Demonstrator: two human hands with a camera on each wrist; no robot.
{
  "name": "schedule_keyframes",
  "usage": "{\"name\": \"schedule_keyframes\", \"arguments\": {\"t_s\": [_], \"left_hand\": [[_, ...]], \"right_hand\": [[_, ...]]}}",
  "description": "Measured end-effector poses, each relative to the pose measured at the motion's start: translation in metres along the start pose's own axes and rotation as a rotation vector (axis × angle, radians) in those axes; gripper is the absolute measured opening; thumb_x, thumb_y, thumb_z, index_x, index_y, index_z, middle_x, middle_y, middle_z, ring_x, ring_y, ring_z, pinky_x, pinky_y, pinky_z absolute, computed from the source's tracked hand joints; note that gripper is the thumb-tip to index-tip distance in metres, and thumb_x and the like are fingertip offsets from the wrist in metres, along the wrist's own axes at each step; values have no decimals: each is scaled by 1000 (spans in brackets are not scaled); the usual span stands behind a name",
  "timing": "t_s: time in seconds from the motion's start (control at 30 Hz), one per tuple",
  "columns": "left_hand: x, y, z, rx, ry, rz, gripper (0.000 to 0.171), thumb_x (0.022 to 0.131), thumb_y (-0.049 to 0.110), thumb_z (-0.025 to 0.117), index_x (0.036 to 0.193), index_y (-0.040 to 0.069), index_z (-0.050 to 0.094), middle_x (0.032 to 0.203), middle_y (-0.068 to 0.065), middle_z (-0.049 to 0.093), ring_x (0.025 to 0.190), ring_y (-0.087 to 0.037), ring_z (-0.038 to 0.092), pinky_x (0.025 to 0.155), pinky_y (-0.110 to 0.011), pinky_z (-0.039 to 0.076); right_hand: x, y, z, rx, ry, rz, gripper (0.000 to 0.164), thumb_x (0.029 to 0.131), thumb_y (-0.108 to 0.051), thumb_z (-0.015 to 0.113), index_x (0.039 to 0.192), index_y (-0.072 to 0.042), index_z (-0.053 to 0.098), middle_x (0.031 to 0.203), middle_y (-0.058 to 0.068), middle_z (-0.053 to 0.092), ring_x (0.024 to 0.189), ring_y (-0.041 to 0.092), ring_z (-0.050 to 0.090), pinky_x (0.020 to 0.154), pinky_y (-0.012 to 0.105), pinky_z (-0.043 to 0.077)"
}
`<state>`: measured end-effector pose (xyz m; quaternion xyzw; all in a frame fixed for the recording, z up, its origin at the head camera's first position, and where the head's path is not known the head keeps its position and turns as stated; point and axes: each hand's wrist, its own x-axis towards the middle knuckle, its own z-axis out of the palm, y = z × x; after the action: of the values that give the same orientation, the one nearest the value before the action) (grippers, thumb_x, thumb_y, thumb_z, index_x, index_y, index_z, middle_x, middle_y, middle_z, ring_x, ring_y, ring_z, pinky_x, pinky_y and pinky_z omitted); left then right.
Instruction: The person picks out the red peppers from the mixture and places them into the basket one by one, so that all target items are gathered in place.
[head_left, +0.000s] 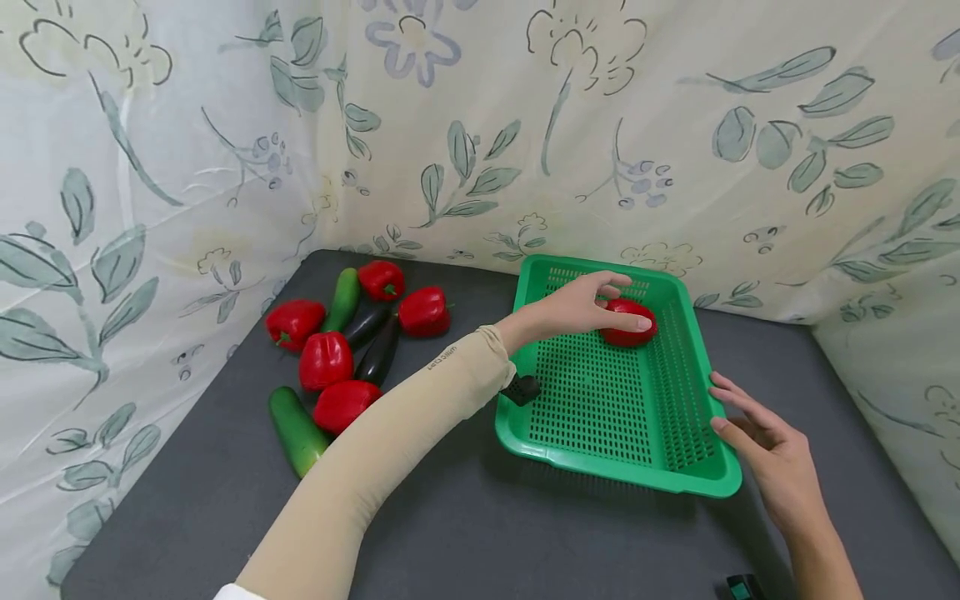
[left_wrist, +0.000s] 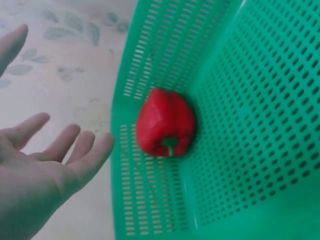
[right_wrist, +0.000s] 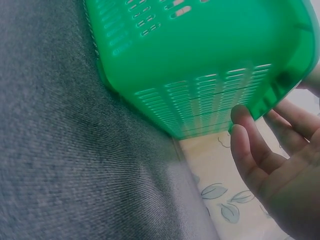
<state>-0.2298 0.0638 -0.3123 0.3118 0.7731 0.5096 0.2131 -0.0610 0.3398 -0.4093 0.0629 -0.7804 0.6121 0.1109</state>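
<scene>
A red bell pepper (left_wrist: 165,122) lies in the far part of the green perforated basket (head_left: 600,477), its stem turned toward the camera in the left wrist view. My left hand (head_left: 581,304) reaches over the basket with spread fingers and overlaps the pepper in the head view. From the left wrist, that hand (left_wrist: 55,170) appears apart from the pepper, holding nothing. At the basket's right side, my right hand (head_left: 772,458) holds the rim. Closer in, the right hand (right_wrist: 285,165) has some fingertips under the rim's edge; the rim partly hides the others.
Left of the basket, several red bell peppers (head_left: 326,360) lie among dark eggplants (head_left: 378,354) and green cucumbers (head_left: 296,429) on the dark grey table (head_left: 442,533). Floral cloth (head_left: 480,125) rises behind and at both sides. A small black device (head_left: 742,587) sits at the front edge.
</scene>
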Motion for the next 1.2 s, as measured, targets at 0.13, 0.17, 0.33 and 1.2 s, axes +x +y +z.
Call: {"name": "schedule_keyframes", "arguments": {"t_s": [0.13, 0.17, 0.33, 1.2], "left_hand": [[-14, 1, -10, -34, 3, 54, 65, 89, 36, 73, 145, 18, 45, 135, 4, 50, 121, -15, 50, 91, -27, 47], [-17, 3, -12, -42, 2, 67, 63, 89, 35, 73, 144, 19, 46, 134, 4, 51, 121, -15, 51, 91, -27, 47], [-30, 7, -23, -32, 22, 145, 62, 89, 34, 74, 143, 17, 49, 133, 5, 53, 119, -12, 51, 91, -26, 46], [-149, -35, -76, -1, 329, 181, 51, 88, 28, 77, 134, 20, 57, 132, 10, 55, 120, -12, 49, 101, -34, 43]], "right_hand": [[-1, 0, 0, 5, 2, -2, 45, 95, 2, 62, 139, 5, 51, 150, 5, 43, 103, 15, 60, 81, 17, 49], [-1, 1, 0, 7, 4, -2, 46, 95, 2, 62, 139, 5, 51, 150, 5, 44, 104, 15, 60, 81, 17, 49], [-3, 3, 0, 8, 12, 3, 46, 94, 2, 63, 138, 5, 51, 150, 5, 44, 106, 15, 58, 81, 16, 48], [-4, 2, 3, 24, 8, -7, 45, 96, 3, 60, 140, 6, 49, 151, 5, 43, 122, 14, 50, 85, 15, 46]]}}
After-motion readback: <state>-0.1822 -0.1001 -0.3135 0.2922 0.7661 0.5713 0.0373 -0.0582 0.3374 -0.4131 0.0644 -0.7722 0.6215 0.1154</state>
